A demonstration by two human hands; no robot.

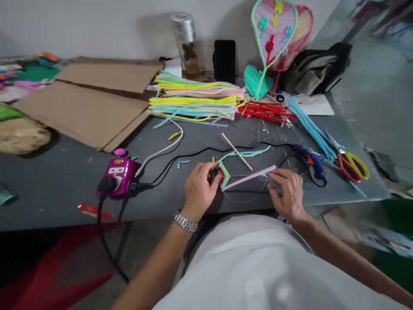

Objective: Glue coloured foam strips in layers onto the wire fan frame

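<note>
My left hand (200, 186), a metal watch on its wrist, is closed on a small green and red pipe-cleaner piece (225, 175). A lilac pipe cleaner (250, 178) slants up to the right from the lower edge of that piece. Beside its far end is my right hand (288, 191), thumb and fingers apart, with nothing visible gripped. A thin wire curves below, between the hands. Just beyond them lie a thin wooden stick (237, 151) and some mint-green pipe cleaners (248, 153).
Bundled pipe cleaners (196, 105) lie at the back, near heart-shaped fans (274, 30) and a bottle (185, 47). To the right are a blue glue gun (311, 161) and scissors (350, 165). A purple power socket (119, 174) with cables and cardboard (87, 107) occupy the left.
</note>
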